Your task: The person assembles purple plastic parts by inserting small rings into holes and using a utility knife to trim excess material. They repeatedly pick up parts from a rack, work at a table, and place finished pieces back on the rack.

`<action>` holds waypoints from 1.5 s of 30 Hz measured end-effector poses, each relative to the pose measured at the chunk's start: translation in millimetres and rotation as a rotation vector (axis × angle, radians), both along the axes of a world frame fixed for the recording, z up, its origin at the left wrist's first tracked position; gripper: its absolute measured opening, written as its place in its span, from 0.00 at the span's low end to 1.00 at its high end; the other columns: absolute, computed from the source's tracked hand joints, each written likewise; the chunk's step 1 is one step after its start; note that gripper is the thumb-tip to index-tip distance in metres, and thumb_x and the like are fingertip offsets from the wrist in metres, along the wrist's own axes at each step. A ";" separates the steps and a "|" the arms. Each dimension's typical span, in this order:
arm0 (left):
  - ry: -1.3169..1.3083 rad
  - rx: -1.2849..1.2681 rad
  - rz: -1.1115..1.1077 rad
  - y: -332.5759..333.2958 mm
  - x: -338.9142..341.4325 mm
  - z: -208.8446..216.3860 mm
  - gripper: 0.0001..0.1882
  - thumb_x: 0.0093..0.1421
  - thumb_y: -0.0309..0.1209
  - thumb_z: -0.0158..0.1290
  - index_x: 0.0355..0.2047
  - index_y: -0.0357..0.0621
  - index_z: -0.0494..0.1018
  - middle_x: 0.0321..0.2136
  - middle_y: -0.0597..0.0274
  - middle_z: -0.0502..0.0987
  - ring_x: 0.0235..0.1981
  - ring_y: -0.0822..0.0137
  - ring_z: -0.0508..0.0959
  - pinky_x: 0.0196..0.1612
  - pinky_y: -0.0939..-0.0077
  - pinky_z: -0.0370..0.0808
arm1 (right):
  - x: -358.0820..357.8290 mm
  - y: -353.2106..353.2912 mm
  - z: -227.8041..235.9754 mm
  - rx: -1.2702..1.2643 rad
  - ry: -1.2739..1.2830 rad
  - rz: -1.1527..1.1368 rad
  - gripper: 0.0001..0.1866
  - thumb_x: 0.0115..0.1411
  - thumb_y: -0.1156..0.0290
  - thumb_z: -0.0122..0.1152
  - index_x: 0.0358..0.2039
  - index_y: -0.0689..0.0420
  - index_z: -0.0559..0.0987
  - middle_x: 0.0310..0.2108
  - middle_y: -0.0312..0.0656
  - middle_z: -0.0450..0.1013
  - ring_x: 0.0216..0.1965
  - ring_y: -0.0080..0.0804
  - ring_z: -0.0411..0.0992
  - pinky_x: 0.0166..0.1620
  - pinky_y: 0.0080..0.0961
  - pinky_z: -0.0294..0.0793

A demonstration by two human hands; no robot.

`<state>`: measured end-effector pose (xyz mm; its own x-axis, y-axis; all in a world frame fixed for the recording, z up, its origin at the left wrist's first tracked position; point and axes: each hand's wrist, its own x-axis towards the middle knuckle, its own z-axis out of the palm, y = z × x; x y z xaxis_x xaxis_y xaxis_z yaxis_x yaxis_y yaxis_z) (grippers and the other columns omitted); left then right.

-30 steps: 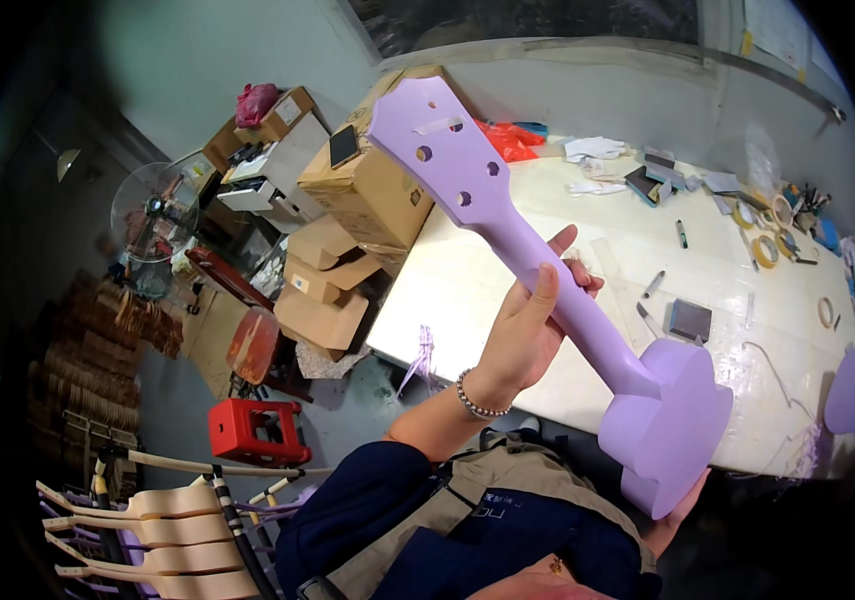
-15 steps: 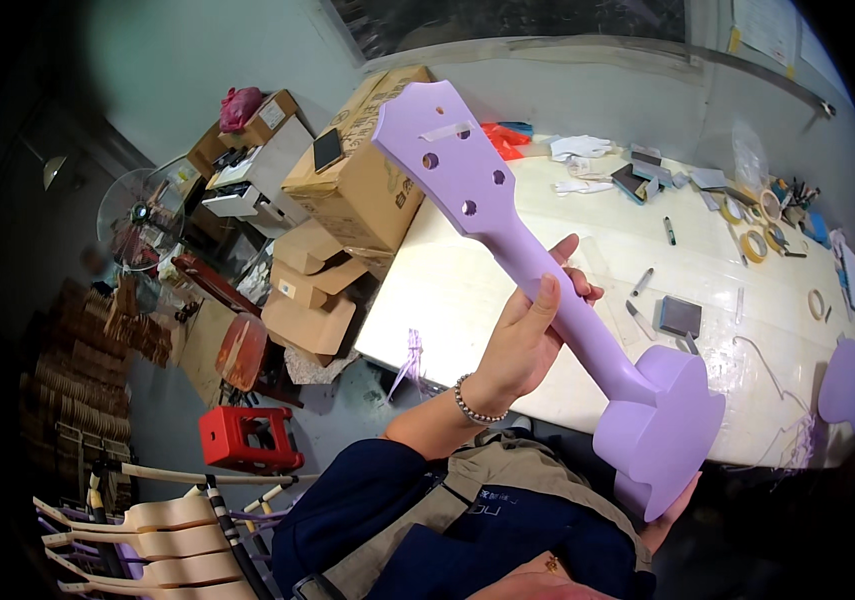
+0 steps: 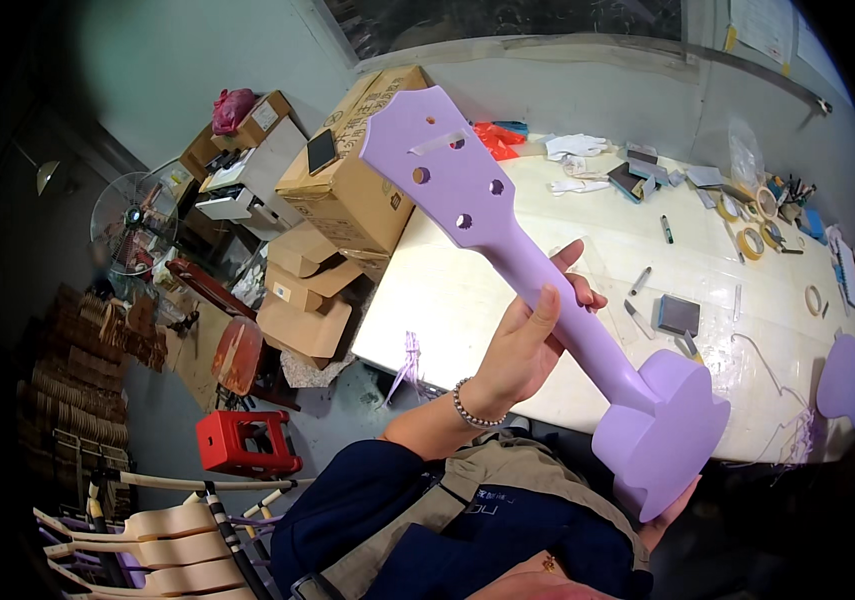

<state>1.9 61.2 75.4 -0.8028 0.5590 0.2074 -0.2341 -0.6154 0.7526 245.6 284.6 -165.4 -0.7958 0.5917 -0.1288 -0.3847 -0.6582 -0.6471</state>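
I hold a lilac-painted ukulele [image 3: 557,290] slantwise over the near edge of the table, its headstock [image 3: 437,165] up to the left and its body toward my right side. Several peg holes and a pale strip show on the headstock; no strings or pegs are visible on this side. My left hand [image 3: 532,340] is wrapped round the middle of the neck, thumb on top and fingertips showing beyond it. At the body's lower end, my right hand [image 3: 672,512] grips the edge from beneath, with most of its fingers hidden.
The white table [image 3: 427,310] bears a dark block [image 3: 677,315], pens, white gloves [image 3: 577,147], sanding pads [image 3: 637,180] and tape rolls [image 3: 750,241]. Another lilac piece [image 3: 849,382] is at its right edge. Cardboard boxes [image 3: 367,190], a red stool [image 3: 247,442] and racked pale instrument bodies [image 3: 172,550] stand left.
The ukulele has turned slightly, with its headstock shifting a little left and down. Both hands keep their hold. The surroundings have slid slightly left in the picture.
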 end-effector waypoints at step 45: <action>1.236 -1.516 -0.801 31.9 -108.8 -209.6 0.30 0.44 0.51 0.55 0.45 0.51 0.63 0.24 0.51 0.77 0.26 0.54 0.78 0.30 0.66 0.74 | -192.0 107.6 -37.9 1.800 -0.862 -0.421 0.15 0.43 0.74 0.61 0.35 0.54 0.75 0.31 0.39 0.71 0.38 0.39 0.67 0.42 0.31 0.65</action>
<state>-106.8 93.1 -134.2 -0.1965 0.8297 -0.5224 0.8170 0.4331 0.3806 53.5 392.3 -203.3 -0.6693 0.5483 0.5014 0.3891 0.8336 -0.3922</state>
